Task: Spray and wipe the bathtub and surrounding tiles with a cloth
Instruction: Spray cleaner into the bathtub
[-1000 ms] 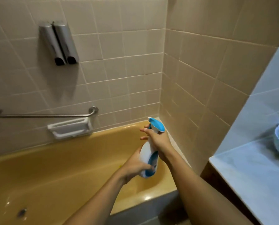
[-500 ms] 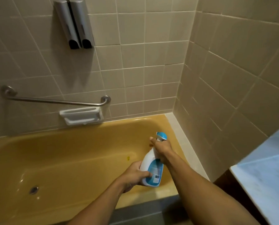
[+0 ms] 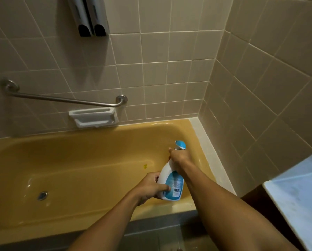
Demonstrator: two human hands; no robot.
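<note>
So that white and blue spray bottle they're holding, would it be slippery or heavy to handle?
Probably light: the spray bottle looks like plastic, though its fill level is hidden. Its smooth body could slip if wet; the left hand grips its base, the right hand its neck. Tall and narrow, it may tip.

A single head-worn camera looks forward and steeply down into the mustard bathtub [image 3: 79, 160] from its near side. It faces the tiled corner [image 3: 211, 87], with both forearms close below.
</note>
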